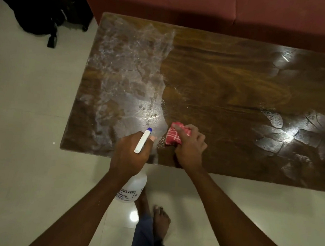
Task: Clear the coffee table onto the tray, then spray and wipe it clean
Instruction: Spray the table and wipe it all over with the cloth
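The dark wooden coffee table [230,85] fills the middle of the view. Its left third is covered in white wet spray film [127,70]; the centre looks wiped, and the right end shows patchy wet marks [287,135]. My left hand [130,155] grips a white spray bottle [131,189] with a blue nozzle tip, held over the near table edge and pointing at the foamy area. My right hand [189,145] presses a bunched red-and-white checked cloth [174,135] on the table near the front edge, right at the border of the film.
A red sofa [208,6] runs along the far side of the table. A black bag [41,12] lies on the pale tiled floor at the upper left. My bare feet [160,219] stand on the tiles just in front of the table.
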